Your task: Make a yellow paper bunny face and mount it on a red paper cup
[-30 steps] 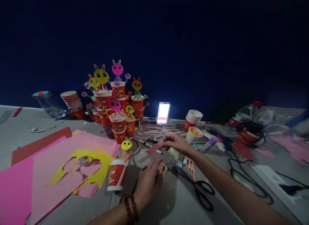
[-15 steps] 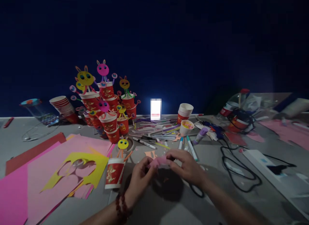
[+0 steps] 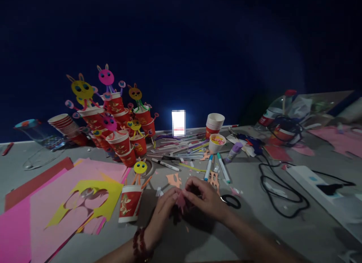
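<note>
Over the middle of the table, my left hand [image 3: 164, 207] and my right hand [image 3: 206, 199] are close together, fingertips pinched on a small piece of pink paper [image 3: 180, 203]. Fingers hide part of the paper. A beaded bracelet [image 3: 139, 243] circles my left wrist. To the left of that hand stands a red and white paper cup [image 3: 130, 204], with a yellow bunny face [image 3: 140, 167] on orange stems rising from it. Black-handled scissors [image 3: 235, 204] lie beside my right hand, partly hidden by it. Orange paper scraps [image 3: 173, 179] lie just beyond the fingers.
Stacked cups with paper figures [image 3: 118, 142] stand at the back left. Coloured paper sheets [image 3: 53, 202] cover the left side. Markers [image 3: 223, 168], a glue stick [image 3: 234, 152] and a cup of paper pieces [image 3: 217, 143] lie ahead. A black cable [image 3: 263, 195] and power strip [image 3: 311, 184] are right.
Both hands have drawn closer together and slightly lower, and the pink paper between them looks more bunched. The scissors handle shows more. The whole view has shifted a little.
</note>
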Demonstrator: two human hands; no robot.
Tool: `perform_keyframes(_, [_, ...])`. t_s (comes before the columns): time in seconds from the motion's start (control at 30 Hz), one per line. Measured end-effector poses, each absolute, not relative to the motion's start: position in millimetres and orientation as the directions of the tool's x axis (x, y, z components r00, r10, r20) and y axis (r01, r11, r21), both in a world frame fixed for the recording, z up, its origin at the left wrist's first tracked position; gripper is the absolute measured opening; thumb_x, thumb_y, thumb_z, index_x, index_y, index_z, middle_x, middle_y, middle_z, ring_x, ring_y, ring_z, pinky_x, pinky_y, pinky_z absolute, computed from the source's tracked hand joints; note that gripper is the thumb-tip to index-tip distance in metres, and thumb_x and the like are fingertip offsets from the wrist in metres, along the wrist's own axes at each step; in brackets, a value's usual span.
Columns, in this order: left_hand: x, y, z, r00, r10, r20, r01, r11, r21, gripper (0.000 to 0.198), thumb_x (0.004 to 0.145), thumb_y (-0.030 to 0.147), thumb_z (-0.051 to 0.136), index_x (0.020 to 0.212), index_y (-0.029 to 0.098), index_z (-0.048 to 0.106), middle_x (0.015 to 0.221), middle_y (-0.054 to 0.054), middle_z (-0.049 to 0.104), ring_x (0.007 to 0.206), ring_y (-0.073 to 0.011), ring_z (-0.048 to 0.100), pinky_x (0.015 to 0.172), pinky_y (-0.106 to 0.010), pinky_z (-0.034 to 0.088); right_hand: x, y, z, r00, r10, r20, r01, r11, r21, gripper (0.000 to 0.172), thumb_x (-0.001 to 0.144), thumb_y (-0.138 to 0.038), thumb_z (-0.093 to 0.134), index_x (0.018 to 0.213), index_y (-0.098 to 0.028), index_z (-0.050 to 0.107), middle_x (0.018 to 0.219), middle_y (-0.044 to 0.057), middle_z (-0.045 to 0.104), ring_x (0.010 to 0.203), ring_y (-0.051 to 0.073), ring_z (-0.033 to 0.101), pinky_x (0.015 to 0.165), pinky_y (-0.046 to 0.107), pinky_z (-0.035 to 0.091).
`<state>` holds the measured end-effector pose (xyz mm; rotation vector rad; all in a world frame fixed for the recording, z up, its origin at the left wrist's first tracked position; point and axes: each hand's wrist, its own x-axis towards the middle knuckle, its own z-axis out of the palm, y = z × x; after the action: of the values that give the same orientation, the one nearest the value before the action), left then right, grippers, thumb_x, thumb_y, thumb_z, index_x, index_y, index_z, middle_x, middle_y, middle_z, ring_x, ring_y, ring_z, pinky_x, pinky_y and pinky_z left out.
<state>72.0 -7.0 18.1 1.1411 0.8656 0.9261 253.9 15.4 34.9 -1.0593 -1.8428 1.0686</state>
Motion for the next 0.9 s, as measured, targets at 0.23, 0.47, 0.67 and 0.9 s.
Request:
perform_keyframes(0.23, [75, -3, 17, 0.266, 0.960, -0.083, -0.121, 0.119, 0.985, 0.024, 0.088, 0.040, 0.065, 0.086, 0.017, 0.058, 0.069, 0.003, 0.052, 0.057, -0.0074, 0.045, 0.051, -0.017, 0.036, 257, 22, 23, -0.391, 0.920, -0.004, 0.028, 0.007, -1.000, 0.024, 0.086, -0.042, 0.063, 0.083, -0.019, 0.056, 0.070, -0.003, 0.057, 0.057, 0.012, 0.056, 0.054, 0.023, 0.047])
perform_keyframes(0.47, [69, 1, 16, 0.216, 0.973, -0.080, -0.118, 0.107, 0.987, 0.024, 0.089, 0.041, 0.062, 0.096, 0.019, 0.057, 0.081, 0.001, 0.058, 0.062, -0.0092, 0.053, 0.054, -0.018, 0.043, 256, 24, 24, -0.410, 0.910, -0.069, 0.042, -0.057, -0.997, 0.031, 0.079, -0.046, 0.070, 0.076, -0.018, 0.058, 0.064, -0.003, 0.055, 0.057, 0.012, 0.055, 0.054, 0.022, 0.044])
perform_keyframes(0.67, [70, 3, 14, 0.287, 0.949, -0.130, -0.162, 0.182, 0.970, 0.033, 0.086, 0.050, 0.062, 0.091, 0.018, 0.055, 0.061, 0.007, 0.051, 0.043, -0.0055, 0.040, 0.040, -0.015, 0.030, 254, 22, 24, -0.397, 0.906, -0.147, -0.092, -0.199, -0.976, 0.035, 0.077, -0.050, 0.072, 0.077, -0.019, 0.055, 0.065, -0.003, 0.060, 0.055, 0.012, 0.057, 0.054, 0.023, 0.047])
perform_keyframes(0.9, [71, 3, 14, 0.267, 0.959, -0.090, -0.124, 0.127, 0.984, 0.031, 0.087, 0.047, 0.062, 0.082, 0.017, 0.056, 0.063, 0.006, 0.051, 0.049, -0.0062, 0.041, 0.046, -0.016, 0.034, 250, 19, 22, -0.467, 0.867, -0.175, 0.037, -0.179, -0.983, 0.039, 0.076, -0.051, 0.073, 0.072, -0.019, 0.051, 0.058, -0.004, 0.056, 0.049, 0.010, 0.051, 0.049, 0.021, 0.042])
